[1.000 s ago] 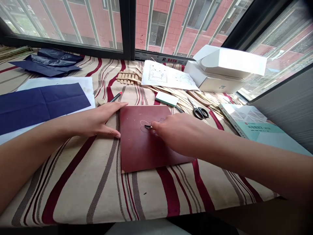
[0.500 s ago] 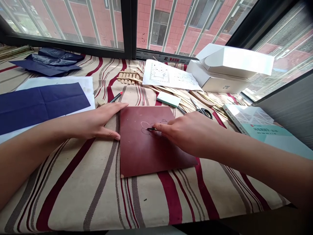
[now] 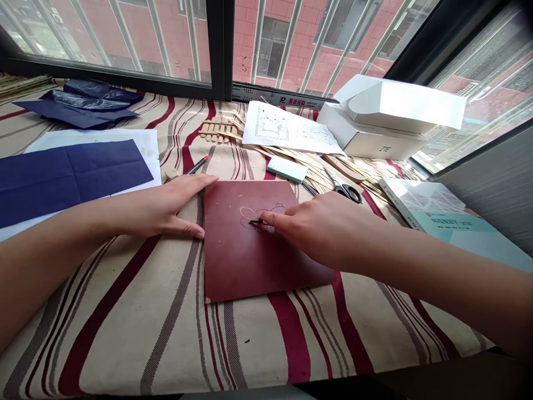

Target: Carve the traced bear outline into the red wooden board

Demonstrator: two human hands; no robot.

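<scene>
A dark red board lies flat on the striped cloth, with a thin line drawing on it, partly in pale scratched lines. My right hand is closed around a slim tool with a dark, narrow tip. The tip rests at the drawing; the handle is mostly hidden in my fingers, so its exact kind is unclear. With thumb and fingers spread, my left hand braces the board's left edge. Just beyond that hand is a pen with a red end.
Scissors, a pale green box, thin wooden strips and a printed sheet lie behind the board. A white carton and a book stand right. Dark blue paper lies left, below the window.
The tool's tip in my right hand has shifted very slightly down on the drawing. My left hand and the board have hardly moved.
</scene>
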